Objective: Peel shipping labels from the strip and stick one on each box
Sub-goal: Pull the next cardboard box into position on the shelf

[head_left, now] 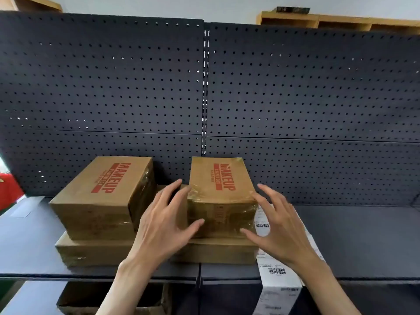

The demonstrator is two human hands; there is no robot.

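Note:
Two brown cardboard boxes printed "MAKEUP" in red stand side by side on a wide flat brown box (216, 252). The left box (100, 201) is angled; the right box (218, 192) is wrapped in clear tape. My left hand (163, 223) hovers with spread fingers at the right box's left front corner. My right hand (279, 228) hovers open at its right front corner. Neither hand clearly grips the box. A white strip of shipping labels (276, 278) with barcodes lies to the right of the boxes and hangs over the shelf's front edge, partly under my right forearm.
The boxes rest on a dark grey shelf (363, 242) backed by a black pegboard wall (295, 98). Below the shelf's front edge an open cardboard carton (75, 298) shows. Something red (9, 189) sits at the far left edge.

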